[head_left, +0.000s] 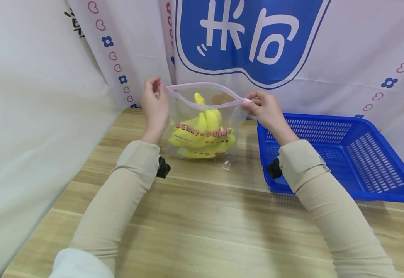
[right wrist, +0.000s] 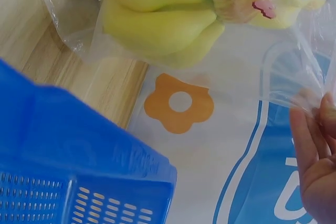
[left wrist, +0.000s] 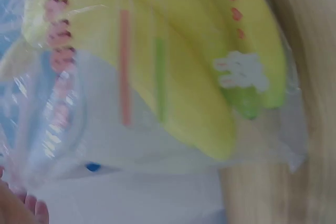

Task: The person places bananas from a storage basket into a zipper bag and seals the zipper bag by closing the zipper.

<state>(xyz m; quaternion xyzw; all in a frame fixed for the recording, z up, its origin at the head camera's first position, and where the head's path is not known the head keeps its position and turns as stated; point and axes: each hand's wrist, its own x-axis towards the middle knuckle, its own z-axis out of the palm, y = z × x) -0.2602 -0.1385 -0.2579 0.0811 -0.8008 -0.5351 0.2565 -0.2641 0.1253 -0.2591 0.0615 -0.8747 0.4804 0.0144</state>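
Note:
A clear zip bag (head_left: 241, 116) with pink lettering stands on the table, its mouth gaping along a pale pink zip strip. Inside lies a bunch of yellow bananas (head_left: 202, 141), one stem end poking up near the opening. My left hand (head_left: 155, 104) pinches the bag's left top corner. At the right top corner, my right hand (head_left: 266, 110) pinches the zip end, by the small slider. The left wrist view shows the bananas (left wrist: 184, 77) close up through the printed plastic. In the right wrist view the fingers (right wrist: 310, 140) grip the bag's gathered edge.
A blue plastic basket (head_left: 348, 154) with slotted walls stands on the right of the wooden table (head_left: 202, 224), next to my right forearm. Behind the table hangs a white printed cloth (head_left: 344, 69) with a large blue emblem. More white cloth (head_left: 38, 116) hangs at the left.

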